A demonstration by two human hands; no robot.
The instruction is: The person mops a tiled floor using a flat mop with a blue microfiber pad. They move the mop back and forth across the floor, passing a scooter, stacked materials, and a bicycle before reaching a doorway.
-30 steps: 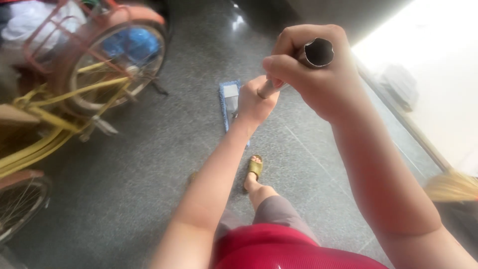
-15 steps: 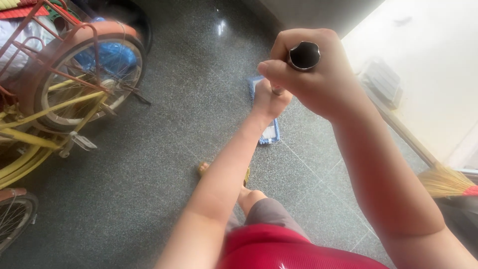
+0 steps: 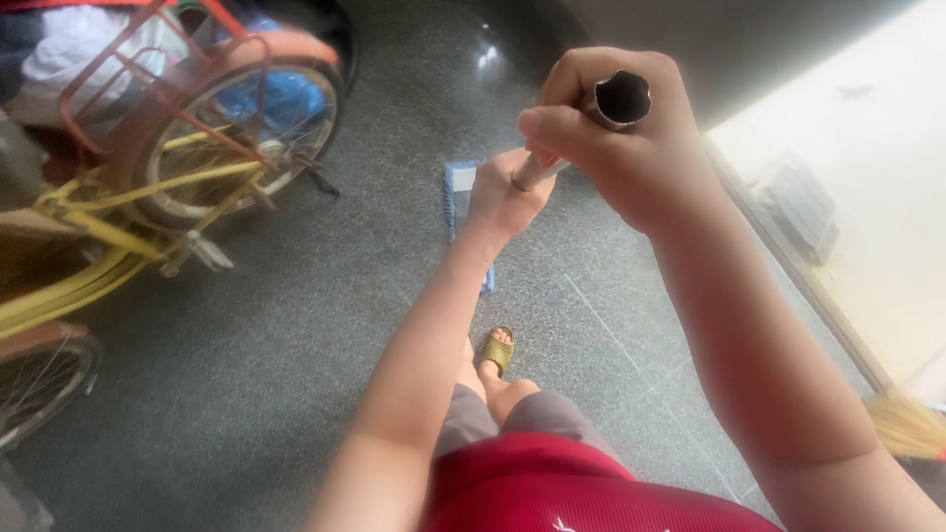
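My right hand [image 3: 621, 148] is closed around the top end of a hollow metal mop handle [image 3: 619, 99], close to the camera. Lower down the same handle, my left hand [image 3: 503, 197] grips it with the arm stretched forward. The flat mop head [image 3: 459, 189], blue-edged with a pale pad, lies on the dark speckled tile floor [image 3: 296, 325] just beyond my left hand, which hides part of it. One foot in an olive sandal [image 3: 497, 349] stands behind the mop head.
A yellow bicycle [image 3: 118, 212] with an orange mudguard and red rear rack stands at the left, its wheel close to the mop. A doorway threshold [image 3: 798, 276] runs along the right, with bright ground outside. A straw broom [image 3: 912, 424] lies at the lower right.
The mop head has slid left across the floor, back toward the bicycle wheel, with my left hand following. My sandalled foot has stepped forward. Both hands keep their grip.
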